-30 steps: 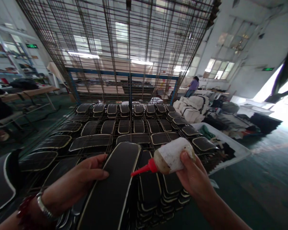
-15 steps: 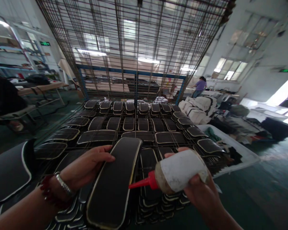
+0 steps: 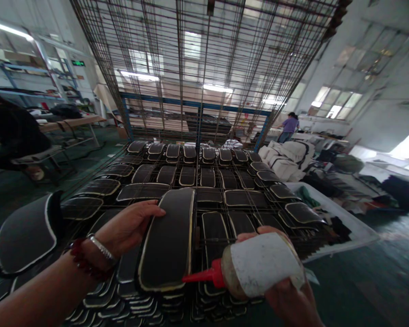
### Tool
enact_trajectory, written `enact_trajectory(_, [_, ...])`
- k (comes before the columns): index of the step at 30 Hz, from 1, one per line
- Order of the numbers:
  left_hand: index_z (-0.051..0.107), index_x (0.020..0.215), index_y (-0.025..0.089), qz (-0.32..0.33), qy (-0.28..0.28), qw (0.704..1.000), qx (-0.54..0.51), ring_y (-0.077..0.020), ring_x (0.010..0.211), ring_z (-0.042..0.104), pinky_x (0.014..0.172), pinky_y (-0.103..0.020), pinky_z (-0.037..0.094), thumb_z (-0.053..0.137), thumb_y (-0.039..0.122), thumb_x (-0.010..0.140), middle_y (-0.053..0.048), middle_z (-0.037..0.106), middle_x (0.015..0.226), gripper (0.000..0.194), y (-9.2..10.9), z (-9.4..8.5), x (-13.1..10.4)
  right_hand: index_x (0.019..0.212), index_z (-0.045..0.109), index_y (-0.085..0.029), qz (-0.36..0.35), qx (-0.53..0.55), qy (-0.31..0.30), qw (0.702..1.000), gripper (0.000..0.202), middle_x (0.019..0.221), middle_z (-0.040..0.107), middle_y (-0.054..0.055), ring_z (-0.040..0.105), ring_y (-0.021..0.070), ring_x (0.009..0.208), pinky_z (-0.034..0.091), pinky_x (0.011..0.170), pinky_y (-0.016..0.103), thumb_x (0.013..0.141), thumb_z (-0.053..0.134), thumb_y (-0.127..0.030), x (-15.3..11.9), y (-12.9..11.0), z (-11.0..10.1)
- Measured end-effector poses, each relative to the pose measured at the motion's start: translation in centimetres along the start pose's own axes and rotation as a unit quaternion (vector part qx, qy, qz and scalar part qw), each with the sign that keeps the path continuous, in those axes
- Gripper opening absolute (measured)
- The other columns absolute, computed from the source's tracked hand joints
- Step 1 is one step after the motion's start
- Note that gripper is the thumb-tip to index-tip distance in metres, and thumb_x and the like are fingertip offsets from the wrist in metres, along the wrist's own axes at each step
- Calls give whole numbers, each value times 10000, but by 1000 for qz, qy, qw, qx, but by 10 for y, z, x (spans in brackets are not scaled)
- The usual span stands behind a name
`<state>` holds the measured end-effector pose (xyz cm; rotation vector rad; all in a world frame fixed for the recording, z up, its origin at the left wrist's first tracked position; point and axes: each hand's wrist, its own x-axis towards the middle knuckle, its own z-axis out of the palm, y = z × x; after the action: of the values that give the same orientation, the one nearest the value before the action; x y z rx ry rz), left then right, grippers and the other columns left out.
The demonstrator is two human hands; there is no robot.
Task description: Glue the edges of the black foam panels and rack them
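Observation:
My left hand [image 3: 131, 227] grips a long dark padded panel [image 3: 170, 236] by its left edge, thumb on the face and fingers behind. A pale line of glue runs round the panel's rim. In my right hand [image 3: 289, 290] is a glue bottle [image 3: 264, 263], a squeeze bottle with a white label and a red nozzle [image 3: 202, 275]. The bottle lies nearly level, and the nozzle's tip is at the panel's lower right corner. Below and behind the panel are stacks of similar dark pieces [image 3: 213, 227] with pale edges.
A wire rack [image 3: 204, 59] slants up behind the rows of pieces. One curved panel [image 3: 25, 236] stands at the left. At right are a white bin [image 3: 347, 240] and white bundles [image 3: 286, 156]. One person [image 3: 288, 127] works far right; another [image 3: 13, 127] sits left.
The nozzle tip has gone from the panel's right edge down to its lower right corner. The panel has turned more upright in my left hand. The view has shifted slightly left.

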<state>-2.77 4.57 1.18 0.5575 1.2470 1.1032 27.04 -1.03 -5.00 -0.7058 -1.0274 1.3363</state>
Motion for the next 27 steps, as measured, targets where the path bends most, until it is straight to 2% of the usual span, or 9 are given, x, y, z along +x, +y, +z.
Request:
enact_trajectory(2, [723,900,110,15,16,1000,-8,-226,609,757,583,-316,648,586,-65,774,-104,807,762,256,-1,0,1,1245,622,-240,11,31,23,999,735,1181,669,166,662,364,1029,598,804,424,707,974,-597,-2,10,7])
enact_trajectory(4, [711,878,119,20,21,1000,-8,-222,605,757,583,-318,648,590,-62,785,-102,807,757,237,-3,2,1,1201,667,-210,77,114,53,989,651,1168,684,154,673,331,1036,607,829,398,740,974,-554,4,18,15])
enact_trajectory(7, [704,918,128,20,-12,1000,10,-221,624,764,600,-322,650,623,-26,813,-105,814,792,203,-9,6,-4,1081,722,-198,154,222,95,958,545,1137,703,111,681,286,1033,619,836,365,715,1009,-481,28,21,25])
enact_trajectory(9, [702,990,129,16,-55,998,20,-229,673,778,640,-333,656,645,2,825,-110,821,843,216,-14,9,-8,1064,730,-191,117,225,105,962,559,1136,702,104,684,276,1002,631,786,346,675,1031,-456,50,18,26])
enact_trajectory(11, [691,1064,132,3,-91,996,17,-242,736,789,687,-345,659,655,25,833,-110,824,886,257,-20,12,-12,1079,726,-186,32,173,100,979,540,1120,700,100,681,263,971,629,734,324,716,1002,-477,70,13,25])
enact_trajectory(14, [674,1132,134,-16,-129,991,-4,-241,756,788,713,-345,655,644,25,829,-99,824,892,323,-28,16,-15,1046,723,-190,-63,91,69,991,463,1030,694,68,663,234,924,603,713,286,787,948,-500,90,8,23])
enact_trajectory(20, [661,1152,116,-15,-137,990,-16,-226,751,783,707,-328,649,592,4,820,-118,822,926,358,-31,18,-11,1115,715,-214,-111,15,25,993,480,977,661,29,615,211,900,547,756,242,770,972,-426,83,13,21])
enact_trajectory(25, [667,1116,100,-16,-90,996,-7,-234,738,784,698,-322,651,576,-21,787,-129,821,914,362,-28,15,-6,1253,652,-218,-37,-39,-120,991,526,1036,678,82,649,285,958,551,832,353,858,899,-461,58,-3,13])
enact_trajectory(27, [673,1113,115,-20,-90,996,-9,-232,704,780,660,-316,649,596,-22,766,-108,822,882,380,-28,14,-5,1253,635,-208,-29,-54,-152,986,552,1091,680,117,652,322,1009,548,829,374,857,893,-493,57,-16,11])
